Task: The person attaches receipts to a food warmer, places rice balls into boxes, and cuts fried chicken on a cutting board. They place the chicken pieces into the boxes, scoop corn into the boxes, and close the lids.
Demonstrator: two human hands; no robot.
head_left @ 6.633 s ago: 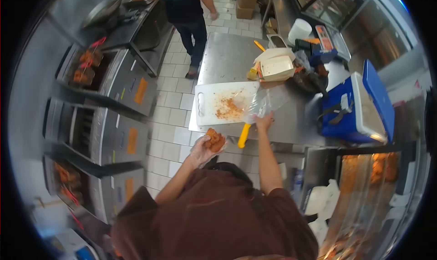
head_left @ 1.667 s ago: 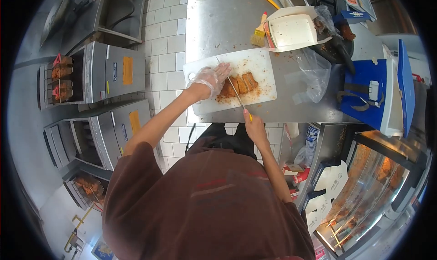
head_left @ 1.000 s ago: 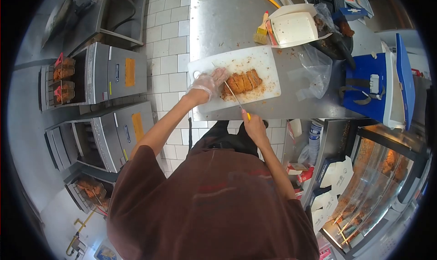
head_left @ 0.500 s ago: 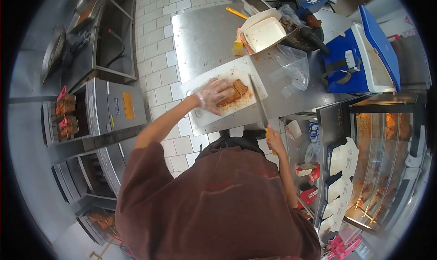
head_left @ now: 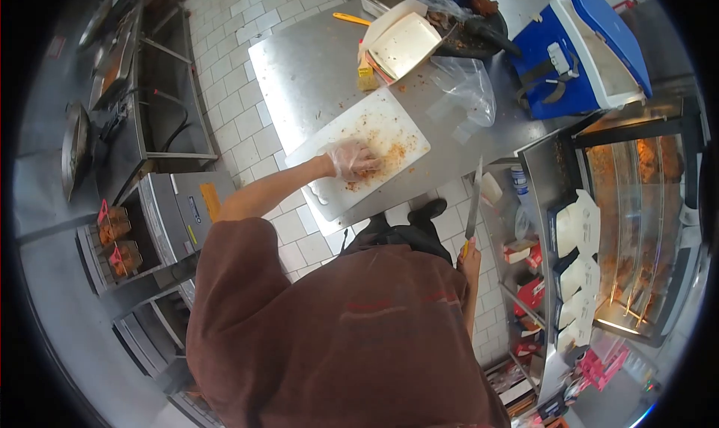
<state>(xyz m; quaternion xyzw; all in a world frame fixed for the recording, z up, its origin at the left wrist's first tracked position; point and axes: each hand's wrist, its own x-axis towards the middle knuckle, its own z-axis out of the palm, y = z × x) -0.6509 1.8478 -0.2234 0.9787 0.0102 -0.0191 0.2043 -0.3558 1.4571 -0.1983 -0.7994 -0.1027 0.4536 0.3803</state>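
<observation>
My left hand (head_left: pixel 352 161), in a clear plastic glove, rests on the white cutting board (head_left: pixel 311 152) with its fingers curled down. Whatever may be inside those fingers is hidden. Orange-brown crumbs (head_left: pixel 392 155) lie scattered on the board beside the fingertips. The browned piece of food seen earlier no longer shows on the board. My right hand (head_left: pixel 469 259) is closed round the yellow handle of a long knife (head_left: pixel 474 207). That knife is off the table's near edge, its blade pointing away from me, apart from the board.
The board lies on a steel table (head_left: pixel 299 68). Behind it are an open food carton (head_left: pixel 404 47), a brush (head_left: pixel 366 77) and a clear plastic bag (head_left: pixel 475 98). A blue cooler (head_left: pixel 558 68) stands at right, above a heated display (head_left: pixel 633 226). Fryer baskets (head_left: pixel 120 241) sit at left.
The browned food piece has gone from view on the board. My left hand has curled its fingers. My right hand has drawn the knife away from the board, off the table edge.
</observation>
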